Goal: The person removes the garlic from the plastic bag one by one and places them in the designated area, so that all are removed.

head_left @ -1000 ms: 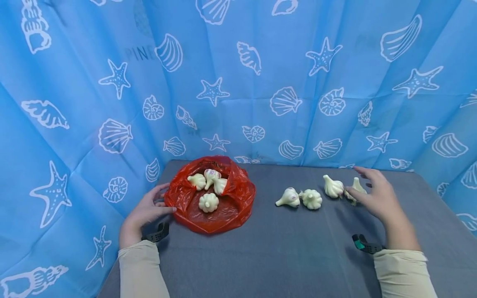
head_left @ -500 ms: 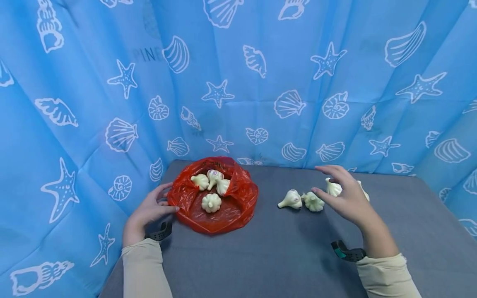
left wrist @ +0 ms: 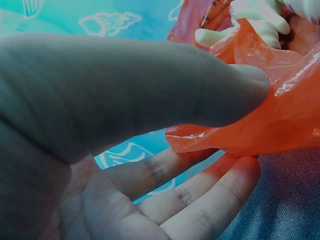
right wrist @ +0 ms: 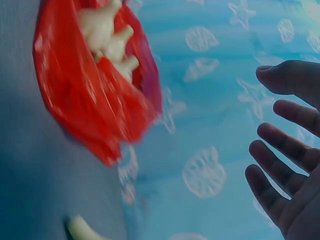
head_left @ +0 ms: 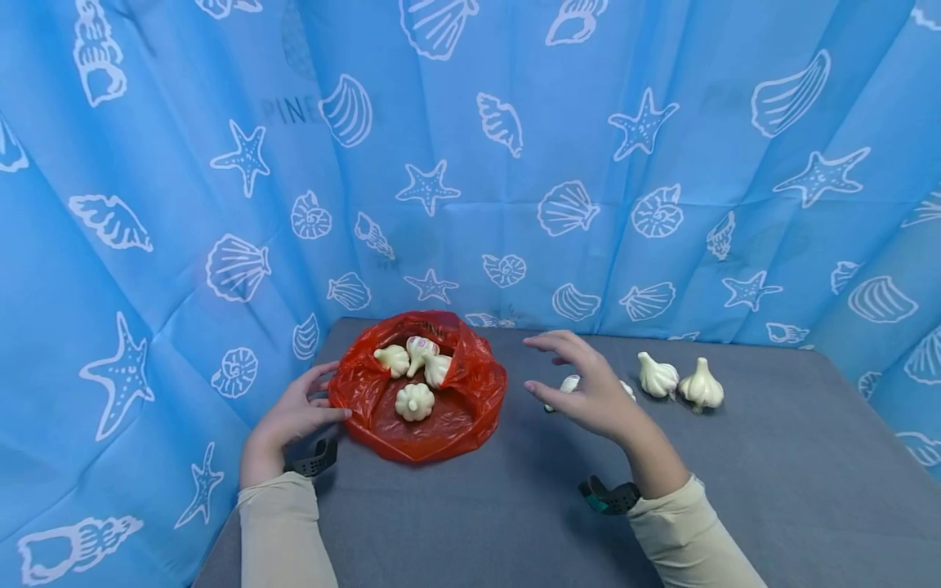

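Note:
A red plastic bag (head_left: 470, 408), its mouth spread wide, sits on the left part of the table. Inside lie several white garlic bulbs (head_left: 414, 401), one apart from the others. My left hand (head_left: 297, 408) holds the bag's left side, thumb over the red film and fingertips behind it. My right hand (head_left: 588, 388) hovers right of the bag, fingers spread and nothing between them; the right wrist view shows this hand (right wrist: 287, 150) apart from the bag. Two garlic bulbs behind it are mostly hidden; one bulb (head_left: 569, 382) peeks out between thumb and fingers.
Two more garlic bulbs stand farther right, one tilted (head_left: 657, 376) and one upright (head_left: 702, 385). A grey cloth covers the table (head_left: 456, 523). A blue curtain (head_left: 470, 204) with white shell prints hangs along the back and sides.
My right hand has moved left, from the far-right garlic bulbs across the nearer pair toward the bag, uncovering the far-right bulbs. My left hand stays at the bag, and the bulbs keep their places.

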`<state>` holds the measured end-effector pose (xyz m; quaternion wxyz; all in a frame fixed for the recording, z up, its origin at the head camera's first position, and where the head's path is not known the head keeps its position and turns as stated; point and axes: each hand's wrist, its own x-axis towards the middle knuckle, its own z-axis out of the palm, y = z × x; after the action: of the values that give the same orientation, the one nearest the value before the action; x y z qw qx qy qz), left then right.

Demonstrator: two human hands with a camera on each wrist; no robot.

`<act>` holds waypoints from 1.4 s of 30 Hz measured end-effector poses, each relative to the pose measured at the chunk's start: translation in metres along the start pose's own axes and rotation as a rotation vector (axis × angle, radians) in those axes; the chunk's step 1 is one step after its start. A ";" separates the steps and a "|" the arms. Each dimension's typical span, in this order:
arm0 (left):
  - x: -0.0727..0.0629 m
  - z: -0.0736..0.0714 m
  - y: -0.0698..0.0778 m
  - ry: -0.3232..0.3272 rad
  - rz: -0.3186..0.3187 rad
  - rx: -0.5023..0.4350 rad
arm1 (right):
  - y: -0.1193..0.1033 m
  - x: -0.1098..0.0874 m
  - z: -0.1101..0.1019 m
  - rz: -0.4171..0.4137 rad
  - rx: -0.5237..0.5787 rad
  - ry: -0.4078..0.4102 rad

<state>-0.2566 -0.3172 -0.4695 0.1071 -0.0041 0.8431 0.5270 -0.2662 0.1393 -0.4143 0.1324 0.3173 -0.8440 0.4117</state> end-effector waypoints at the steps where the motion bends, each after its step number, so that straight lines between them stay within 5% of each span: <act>1: 0.000 0.000 0.000 0.001 -0.004 0.004 | -0.001 0.003 0.006 0.002 0.013 -0.016; 9: 0.001 -0.001 0.000 -0.003 0.002 0.006 | -0.007 0.025 0.057 0.029 0.116 -0.144; 22: 0.003 -0.002 -0.003 -0.002 -0.029 0.007 | -0.016 0.050 0.130 0.066 0.124 -0.339; 42: 0.005 0.003 -0.001 -0.025 0.006 -0.013 | -0.013 0.050 0.159 0.020 0.095 -0.326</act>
<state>-0.2605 -0.3141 -0.4728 0.1159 0.0040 0.8382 0.5329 -0.2905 -0.0117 -0.4817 -0.0254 0.3775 -0.8369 0.3955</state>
